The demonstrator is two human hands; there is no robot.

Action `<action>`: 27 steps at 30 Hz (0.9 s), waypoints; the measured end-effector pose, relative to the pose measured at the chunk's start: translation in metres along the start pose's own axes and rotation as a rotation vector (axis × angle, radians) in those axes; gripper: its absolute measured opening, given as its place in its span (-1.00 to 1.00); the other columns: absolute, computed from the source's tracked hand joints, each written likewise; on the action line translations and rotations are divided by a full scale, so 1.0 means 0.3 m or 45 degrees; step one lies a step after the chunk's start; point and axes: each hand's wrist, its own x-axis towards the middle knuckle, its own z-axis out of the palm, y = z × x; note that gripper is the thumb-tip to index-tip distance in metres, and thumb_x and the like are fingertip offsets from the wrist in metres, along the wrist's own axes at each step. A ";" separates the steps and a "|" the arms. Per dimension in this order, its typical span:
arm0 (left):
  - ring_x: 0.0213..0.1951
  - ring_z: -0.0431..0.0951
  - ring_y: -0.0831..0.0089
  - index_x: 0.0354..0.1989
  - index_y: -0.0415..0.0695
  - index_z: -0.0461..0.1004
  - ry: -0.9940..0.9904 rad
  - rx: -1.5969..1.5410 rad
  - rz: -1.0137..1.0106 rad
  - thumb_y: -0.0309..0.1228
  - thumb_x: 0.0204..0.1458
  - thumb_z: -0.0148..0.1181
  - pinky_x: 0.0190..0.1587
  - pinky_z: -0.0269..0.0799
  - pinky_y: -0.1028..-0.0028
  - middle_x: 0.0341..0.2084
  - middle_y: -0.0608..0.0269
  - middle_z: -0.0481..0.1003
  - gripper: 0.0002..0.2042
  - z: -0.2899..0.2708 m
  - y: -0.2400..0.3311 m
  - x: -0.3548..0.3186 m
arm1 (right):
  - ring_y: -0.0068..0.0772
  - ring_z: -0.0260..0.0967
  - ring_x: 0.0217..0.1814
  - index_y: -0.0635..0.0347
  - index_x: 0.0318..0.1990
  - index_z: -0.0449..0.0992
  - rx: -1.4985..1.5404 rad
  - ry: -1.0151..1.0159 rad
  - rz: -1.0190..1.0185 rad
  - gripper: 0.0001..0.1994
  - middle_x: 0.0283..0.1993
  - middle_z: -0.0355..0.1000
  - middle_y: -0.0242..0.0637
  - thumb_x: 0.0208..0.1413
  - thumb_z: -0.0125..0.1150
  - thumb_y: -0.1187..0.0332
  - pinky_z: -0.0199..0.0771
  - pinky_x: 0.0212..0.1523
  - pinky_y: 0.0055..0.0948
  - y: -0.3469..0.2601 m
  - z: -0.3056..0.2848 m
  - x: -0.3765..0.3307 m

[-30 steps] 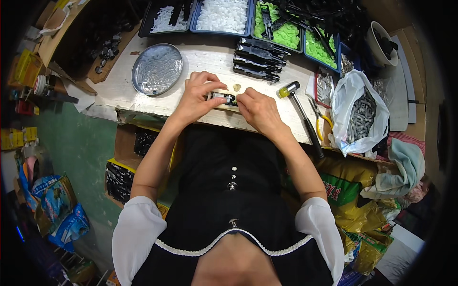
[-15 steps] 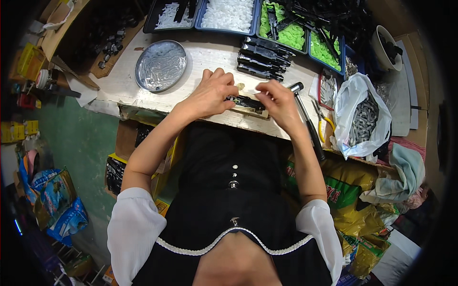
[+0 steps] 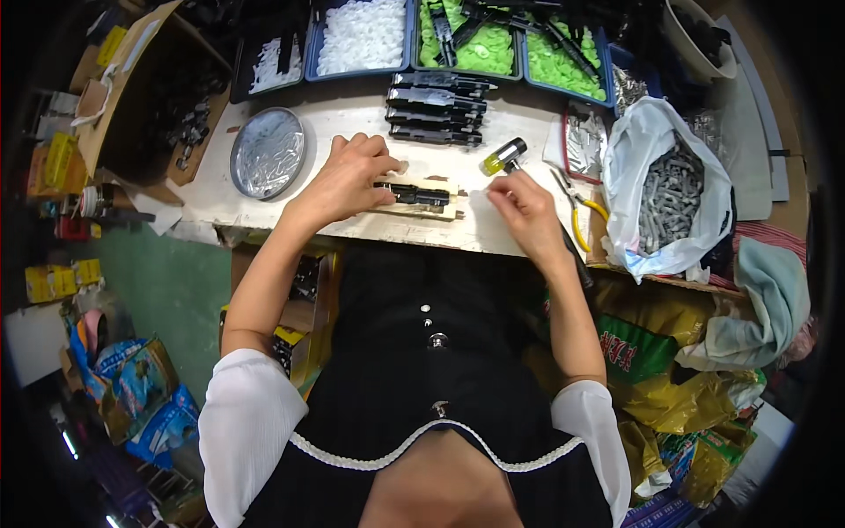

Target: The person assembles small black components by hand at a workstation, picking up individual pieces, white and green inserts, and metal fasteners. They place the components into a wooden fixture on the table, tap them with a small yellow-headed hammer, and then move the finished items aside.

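Note:
My left hand (image 3: 348, 179) holds the left end of a long black plastic part (image 3: 414, 194) with its thumb and fingers. The part lies on a pale wooden block (image 3: 453, 209) near the table's front edge. To the right, the fingers of my right hand (image 3: 525, 211) are curled over the handle of a hammer (image 3: 503, 157). The hammer's head, with a yellow-green face, shows just beyond those fingers. Part of the handle is hidden under the hand. A stack of similar black parts (image 3: 436, 107) lies behind the block.
Blue trays hold white pieces (image 3: 363, 37) and green pieces (image 3: 563, 63) along the back. A round metal dish (image 3: 268, 153) with thin silver pieces stands left. Right are yellow-handled pliers (image 3: 581, 224) and a white bag (image 3: 635, 172) of grey metal parts. A cardboard box (image 3: 128, 97) stands far left.
My right hand has left the black part and moved right to the hammer. More of the part and the block now shows. My left hand stays at the part's left end.

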 end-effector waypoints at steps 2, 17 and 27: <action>-0.21 0.31 0.35 -0.30 -0.18 0.48 -0.005 -0.024 -0.063 -0.37 -0.35 0.30 -0.11 0.08 0.40 -0.38 0.25 0.36 -0.65 0.011 -0.003 -0.018 | -0.34 0.31 -0.48 0.26 -0.40 0.42 -0.063 -0.032 -0.250 -0.93 -0.47 0.31 -0.27 -0.09 0.15 0.51 0.31 -0.47 -0.47 -0.002 0.076 -0.004; -0.20 0.32 0.34 -0.34 -0.13 0.49 0.182 -0.271 -0.037 -0.42 -0.34 0.31 -0.10 0.12 0.36 -0.36 0.28 0.38 -0.71 0.090 -0.063 -0.094 | -0.33 0.34 -0.44 0.05 -0.31 0.51 -0.484 -0.251 -0.425 -0.74 -0.46 0.28 -0.36 -0.21 0.04 0.56 0.34 -0.46 -0.35 -0.158 0.252 0.075; -0.26 0.30 0.37 -0.36 -0.10 0.50 0.152 -0.138 0.067 -0.39 -0.33 0.29 -0.18 0.09 0.38 -0.41 0.31 0.36 -0.74 0.065 -0.055 -0.065 | -0.20 0.33 -0.45 0.15 -0.32 0.48 -0.296 -0.130 -0.272 -0.85 -0.45 0.31 -0.25 -0.10 0.11 0.50 0.31 -0.47 -0.31 -0.152 0.173 0.112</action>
